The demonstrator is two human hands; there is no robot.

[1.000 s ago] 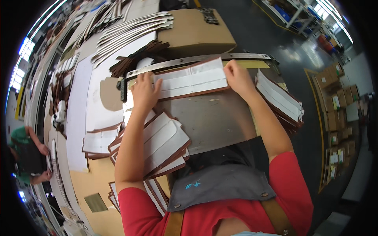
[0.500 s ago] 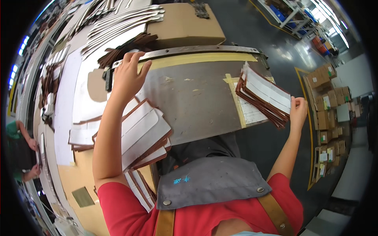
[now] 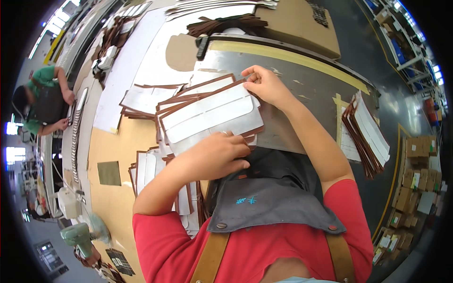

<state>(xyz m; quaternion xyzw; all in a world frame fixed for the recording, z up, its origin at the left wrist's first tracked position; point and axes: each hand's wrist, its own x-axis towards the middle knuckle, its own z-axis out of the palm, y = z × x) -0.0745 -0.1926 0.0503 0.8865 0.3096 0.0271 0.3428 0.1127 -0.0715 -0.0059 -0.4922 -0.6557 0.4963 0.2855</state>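
Note:
A stack of flat brown-edged panels with white faces point(image 3: 212, 115) lies fanned at the left end of the grey metal work surface point(image 3: 292, 127). At the top panel's far right corner, my right hand point(image 3: 271, 88) pinches the edge between thumb and forefinger. My left hand point(image 3: 219, 153) rests against the near edge of that panel, its fingers apart and stretched out. Under my left forearm lie more brown-edged white panels point(image 3: 146, 167), partly hidden. A separate bundle of such panels point(image 3: 365, 134) sits at the right end of the surface, overhanging its edge.
A dark metal bar point(image 3: 283, 45) borders the far side, with a cardboard box point(image 3: 302, 23) beyond it. Brown strips point(image 3: 226, 24) lie near the far left corner. A co-worker in green point(image 3: 45, 96) works at far left. Boxes point(image 3: 420, 165) are stacked on the floor at right.
My right hand has left the bundle at right and come to the left stack. My left hand has dropped from the far bar to the stack's near edge. The view has swung left.

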